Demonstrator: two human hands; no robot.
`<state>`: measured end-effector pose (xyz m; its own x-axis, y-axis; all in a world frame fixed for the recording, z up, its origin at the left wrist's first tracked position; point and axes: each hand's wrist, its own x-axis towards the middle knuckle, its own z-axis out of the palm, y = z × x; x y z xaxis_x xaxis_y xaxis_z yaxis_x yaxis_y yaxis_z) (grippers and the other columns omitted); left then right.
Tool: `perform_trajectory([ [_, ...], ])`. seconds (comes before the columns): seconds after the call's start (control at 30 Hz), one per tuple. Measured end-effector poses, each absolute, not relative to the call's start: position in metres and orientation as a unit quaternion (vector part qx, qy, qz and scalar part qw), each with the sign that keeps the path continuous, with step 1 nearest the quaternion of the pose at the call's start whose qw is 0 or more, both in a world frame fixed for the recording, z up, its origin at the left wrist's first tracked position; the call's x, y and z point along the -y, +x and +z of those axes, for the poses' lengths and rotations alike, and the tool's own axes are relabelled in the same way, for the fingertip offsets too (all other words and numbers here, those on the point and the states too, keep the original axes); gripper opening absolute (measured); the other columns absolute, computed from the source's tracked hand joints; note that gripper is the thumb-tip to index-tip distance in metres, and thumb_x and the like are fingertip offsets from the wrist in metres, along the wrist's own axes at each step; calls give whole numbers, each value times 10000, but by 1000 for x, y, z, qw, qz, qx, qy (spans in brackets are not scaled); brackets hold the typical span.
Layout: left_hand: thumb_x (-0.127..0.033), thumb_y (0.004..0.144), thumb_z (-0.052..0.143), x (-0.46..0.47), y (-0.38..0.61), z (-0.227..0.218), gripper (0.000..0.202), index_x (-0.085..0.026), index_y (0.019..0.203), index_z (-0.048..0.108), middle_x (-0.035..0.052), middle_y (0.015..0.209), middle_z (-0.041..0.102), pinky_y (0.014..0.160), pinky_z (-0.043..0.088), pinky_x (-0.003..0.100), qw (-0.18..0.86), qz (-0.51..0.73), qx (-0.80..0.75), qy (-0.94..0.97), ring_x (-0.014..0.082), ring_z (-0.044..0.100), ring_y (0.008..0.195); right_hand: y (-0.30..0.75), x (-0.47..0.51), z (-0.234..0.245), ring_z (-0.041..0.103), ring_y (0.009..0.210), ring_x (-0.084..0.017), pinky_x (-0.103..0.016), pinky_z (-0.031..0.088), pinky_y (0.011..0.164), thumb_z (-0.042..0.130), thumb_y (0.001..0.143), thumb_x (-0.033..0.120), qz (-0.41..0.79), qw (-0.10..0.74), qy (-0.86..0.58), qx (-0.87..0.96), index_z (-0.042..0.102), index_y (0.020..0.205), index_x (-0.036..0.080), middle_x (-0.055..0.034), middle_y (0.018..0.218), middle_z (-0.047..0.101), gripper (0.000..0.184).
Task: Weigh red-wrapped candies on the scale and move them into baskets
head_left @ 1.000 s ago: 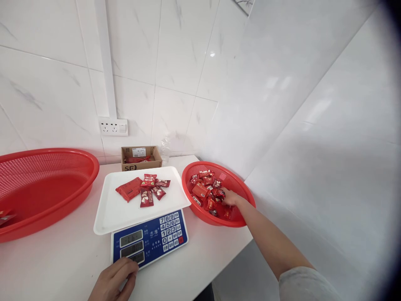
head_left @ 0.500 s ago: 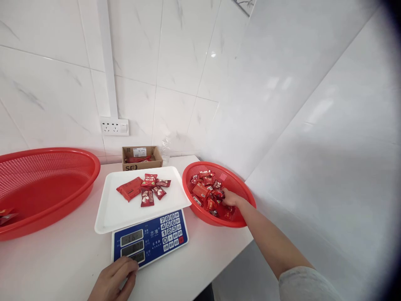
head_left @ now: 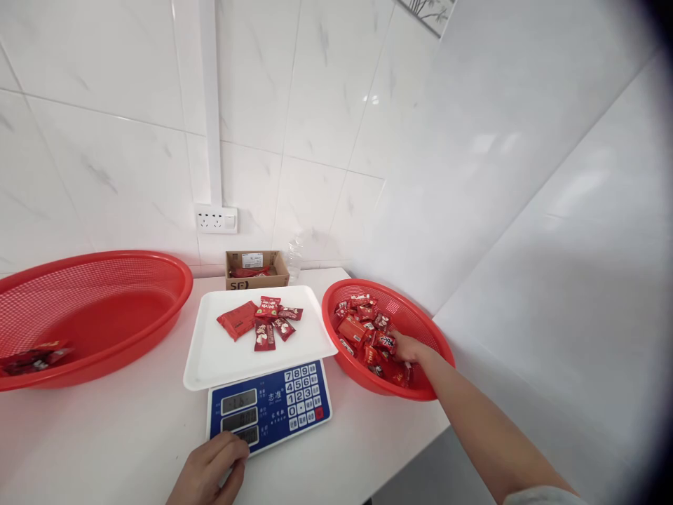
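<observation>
My right hand [head_left: 409,349] reaches into the right red basket [head_left: 442,337], its fingers closed at a red snack packet [head_left: 385,341] among several other red wrapped packets [head_left: 353,328]. The fingertips are partly hidden. At the lower left corner of the blue and white scale [head_left: 278,400], my left hand [head_left: 213,468] rests with fingers curled together against the scale's front edge, holding nothing visible. On the scale's white tray [head_left: 210,358] lie a larger flat red packet [head_left: 238,320] and several small dark red packets [head_left: 264,335].
Another large red basket [head_left: 173,308] stands on the left with a few packets [head_left: 39,358] inside. Behind the tray are a small cardboard box [head_left: 257,282] with red packets and a clear plastic container [head_left: 294,258]. The white table [head_left: 131,428] meets tiled walls.
The whole view has shifted, so everything sits further right in the picture. My right hand stays in the basket at the packet, and my left hand stays at the scale.
</observation>
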<state>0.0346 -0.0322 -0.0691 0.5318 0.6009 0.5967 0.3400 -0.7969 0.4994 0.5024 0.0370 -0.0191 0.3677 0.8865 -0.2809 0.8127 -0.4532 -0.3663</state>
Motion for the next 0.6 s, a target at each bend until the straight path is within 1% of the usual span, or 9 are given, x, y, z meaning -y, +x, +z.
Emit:
perform_trajectory([
  [0.07,-110,859,423,33,35,-69,152,-222,812,515,-6,666,598,517,448,158,157,400,-274,860,98,579,566,502,-37,-18,632,602,-246,-350,491,565,654,538,0,239,50,-825,510,536,1204,168,-73,694,674,697],
  [0.17,-96,857,406,33,35,-68,165,-219,813,507,-2,666,600,511,443,171,148,395,-283,862,105,578,564,501,-36,-16,622,597,-228,-325,482,550,649,567,18,255,20,-823,507,511,1235,173,-56,675,667,699],
  [0.27,-89,852,409,34,35,-67,164,-220,818,501,5,679,614,516,449,173,138,381,-289,868,110,589,575,499,-36,-16,631,648,-204,-288,484,577,673,559,27,262,12,-816,516,503,1235,200,-37,740,678,718],
  [0.33,-85,847,417,34,35,-66,159,-222,823,494,5,682,620,517,452,168,132,376,-286,871,110,596,579,497,-35,-16,638,698,-199,-268,483,597,682,546,23,257,9,-813,522,512,1220,195,-35,783,682,716],
  [0.5,-77,842,424,34,35,-65,159,-227,838,478,0,678,614,518,454,168,121,373,-285,875,109,593,575,493,-35,-14,641,709,-220,-285,479,612,679,549,34,220,-9,-818,532,601,1096,168,-50,751,680,568],
  [0.6,-75,840,420,34,36,-63,162,-229,831,469,-1,672,611,510,450,170,119,375,-286,873,110,589,570,492,-35,-13,648,722,-228,-307,481,651,690,584,81,170,0,-825,539,623,1081,171,-68,767,689,510],
])
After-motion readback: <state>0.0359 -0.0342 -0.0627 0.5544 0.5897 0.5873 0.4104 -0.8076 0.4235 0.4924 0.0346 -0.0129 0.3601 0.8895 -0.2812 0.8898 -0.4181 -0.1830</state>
